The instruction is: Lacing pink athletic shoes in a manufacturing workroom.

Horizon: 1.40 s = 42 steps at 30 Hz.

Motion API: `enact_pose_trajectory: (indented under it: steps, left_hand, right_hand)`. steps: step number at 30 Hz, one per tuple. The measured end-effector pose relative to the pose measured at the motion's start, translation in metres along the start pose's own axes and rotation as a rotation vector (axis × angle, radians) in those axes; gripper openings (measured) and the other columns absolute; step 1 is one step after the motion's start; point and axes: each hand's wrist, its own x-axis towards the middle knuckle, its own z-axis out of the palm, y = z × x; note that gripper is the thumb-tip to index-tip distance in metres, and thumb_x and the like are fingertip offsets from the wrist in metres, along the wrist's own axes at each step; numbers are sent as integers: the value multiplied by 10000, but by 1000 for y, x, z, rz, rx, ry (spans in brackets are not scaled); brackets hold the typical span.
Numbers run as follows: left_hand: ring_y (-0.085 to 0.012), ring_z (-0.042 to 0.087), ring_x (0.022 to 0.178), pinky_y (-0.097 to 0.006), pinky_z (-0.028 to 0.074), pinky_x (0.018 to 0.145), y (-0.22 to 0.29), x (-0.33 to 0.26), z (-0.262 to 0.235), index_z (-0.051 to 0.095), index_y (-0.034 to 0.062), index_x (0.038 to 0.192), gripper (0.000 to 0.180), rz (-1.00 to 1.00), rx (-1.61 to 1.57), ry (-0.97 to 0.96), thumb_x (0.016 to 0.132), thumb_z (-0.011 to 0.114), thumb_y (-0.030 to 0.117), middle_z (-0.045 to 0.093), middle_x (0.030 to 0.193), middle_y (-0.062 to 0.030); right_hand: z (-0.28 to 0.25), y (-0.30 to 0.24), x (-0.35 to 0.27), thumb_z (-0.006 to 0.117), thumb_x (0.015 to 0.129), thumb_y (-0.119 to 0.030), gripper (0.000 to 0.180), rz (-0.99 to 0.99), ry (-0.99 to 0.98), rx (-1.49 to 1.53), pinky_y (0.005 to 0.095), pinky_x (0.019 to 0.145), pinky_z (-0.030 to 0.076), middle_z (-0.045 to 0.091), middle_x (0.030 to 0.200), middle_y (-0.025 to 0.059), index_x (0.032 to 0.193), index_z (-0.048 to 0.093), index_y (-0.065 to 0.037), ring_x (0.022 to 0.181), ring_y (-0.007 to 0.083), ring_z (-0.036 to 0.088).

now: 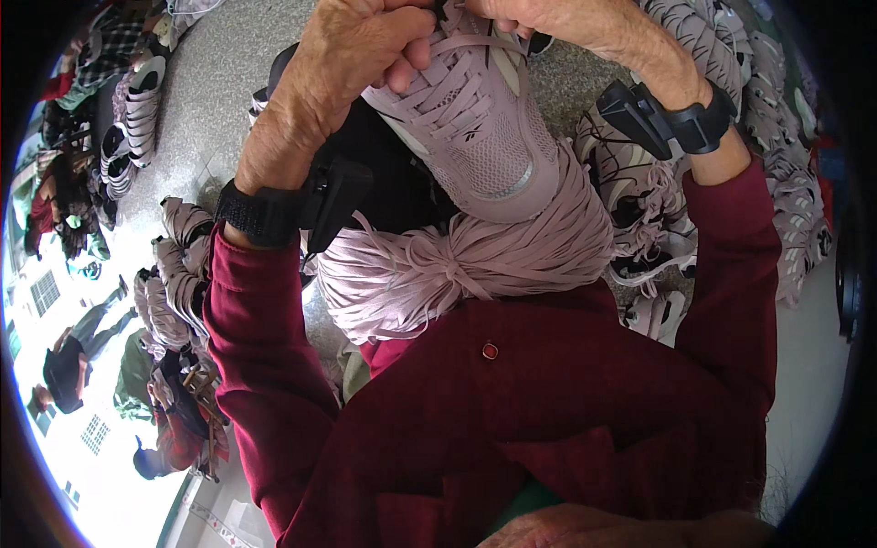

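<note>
A pale pink sneaker (475, 137) with a mesh toe sits in front of me, its toe toward my body. Flat pink shoelaces (452, 96) cross its tongue, and one loose strand runs over the upper part. At the sneaker's upper left, my left hand (379, 41) is closed, with the fingers curled at the lace. My right hand (539, 16) is bent in from the other side near the shoe's opening. Its fingers are closed, partly cut off by the top edge, so what they grip is hidden. Below the toe lies a thick tied bundle of pink laces (457, 265).
Stacked sneakers (708, 46) and more shoes with loose laces (635, 201) stand to the right. Rows of shoes (174, 274) line the left, beyond a speckled floor (215, 100). Several people (78, 361) are at the far left. Something black (375, 173) lies under the sneaker.
</note>
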Motion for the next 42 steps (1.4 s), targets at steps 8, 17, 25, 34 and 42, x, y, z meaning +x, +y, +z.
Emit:
enact_pose_trajectory:
  steps: [8, 17, 25, 34, 42]
  left_hand:
    - [-62, 546, 510, -212, 433, 467, -40, 25, -2, 684, -41, 1122, 267, 698, -429, -417, 937, 535, 81, 628, 685, -15]
    - [-140, 584, 503, -273, 461, 469, 8, 0, 16, 674, -42, 1039, 213, -20, 273, 90, 930, 541, 84, 639, 674, -79]
    - [-292, 660, 639, -375, 498, 567, 14, -11, 19, 621, -35, 963, 131, 399, 1245, 210, 930, 590, 87, 656, 743, -199]
    - [-213, 725, 681, -330, 552, 591, -39, -91, -132, 742, 224, 1054, 125, 425, 1362, 778, 977, 644, 225, 741, 848, -84]
    - [-104, 624, 620, -287, 509, 577, -119, -141, -136, 657, 138, 1285, 333, 8, 845, 627, 957, 651, 84, 677, 748, -38]
  right_hand:
    - [2, 0, 7, 558, 857, 92, 284, -78, -54, -228, 306, 559, 463, 615, 755, 94, 1135, 511, 62, 670, 144, 579]
    - [-3, 13, 10, 673, 891, 4, 248, 34, -126, -156, 312, 721, 522, 705, 912, 94, 1129, 611, 33, 819, 152, 650]
    - [-6, 7, 6, 660, 911, 0, 288, 103, -170, -12, 299, 668, 533, 691, 890, 78, 1184, 567, 12, 767, 134, 646]
    - [-5, 21, 5, 644, 925, -22, 302, 108, -184, 44, 264, 655, 519, 663, 839, 42, 1206, 553, 43, 737, 102, 628]
    - [-12, 34, 7, 643, 931, -37, 364, -228, -212, 52, 236, 656, 494, 638, 811, 19, 1263, 522, 49, 718, 95, 609]
